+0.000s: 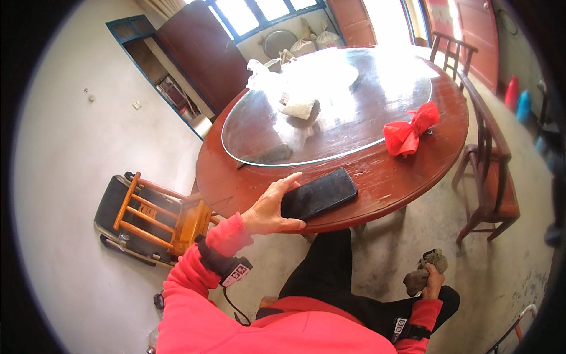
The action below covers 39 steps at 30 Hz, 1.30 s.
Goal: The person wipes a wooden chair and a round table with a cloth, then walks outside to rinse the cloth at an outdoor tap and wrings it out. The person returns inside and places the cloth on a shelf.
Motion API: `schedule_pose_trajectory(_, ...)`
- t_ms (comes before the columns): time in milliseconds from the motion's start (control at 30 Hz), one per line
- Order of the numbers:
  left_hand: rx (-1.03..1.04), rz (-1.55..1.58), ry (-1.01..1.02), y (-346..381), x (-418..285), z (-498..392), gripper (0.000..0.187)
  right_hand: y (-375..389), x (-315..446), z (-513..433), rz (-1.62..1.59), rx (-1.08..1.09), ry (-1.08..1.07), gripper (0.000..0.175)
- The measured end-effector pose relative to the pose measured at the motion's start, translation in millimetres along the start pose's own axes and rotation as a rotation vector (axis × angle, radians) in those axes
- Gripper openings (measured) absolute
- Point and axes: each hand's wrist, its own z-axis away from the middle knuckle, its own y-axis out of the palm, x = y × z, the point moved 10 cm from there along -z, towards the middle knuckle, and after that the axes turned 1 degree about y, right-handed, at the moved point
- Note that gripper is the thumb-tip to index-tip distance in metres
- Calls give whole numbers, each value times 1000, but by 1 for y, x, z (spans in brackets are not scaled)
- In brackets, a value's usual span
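A black smartphone [319, 194] lies at the near edge of the round red-brown wooden table [411, 177]. My left hand [270, 207] is around the phone's left end, thumb along the near side and fingers at the far side. Off to the right, below table height, my right hand [433, 283] grips a crumpled grey-brown cloth [418, 279]. A red plastic bag [409, 132], pinched in its middle, lies on the table's right part. Farther back, a pale cloth-like bundle [298, 109] rests on the round glass top [252, 126].
A wooden chair [491, 186] stands right of the table, with another [453, 53] behind it. An orange-brown wooden chair [190, 221] is at the left by the wall. Filled bags [328, 39] and a round metal tray [279, 43] are below the window.
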Motion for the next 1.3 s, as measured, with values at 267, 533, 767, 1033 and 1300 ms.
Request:
schedule_pose_trajectory(267, -107, -257, 51, 10, -26, -14, 77, 0, -4, -3, -23, 0, 10, 22)
schedule_pose_trajectory(533, -146, -232, 23, 10, -29, -24, 74, 1, -1, -2, -62, 16, -6, 23)
schedule_pose_trajectory(767, -136, -71, -46, 8, -17, -28, 81, 6, 7, 10, -54, 0, 14, 22)
schedule_pose_trajectory(1033, -69, -159, -29, 4, -12, -16, 98, 2, 2, 3, -76, -19, 3, 20)
schedule_pose_trajectory(1300, -123, -96, -24, -2, 1, 1, 96, 2, 1, 0, -69, -2, -27, 20)
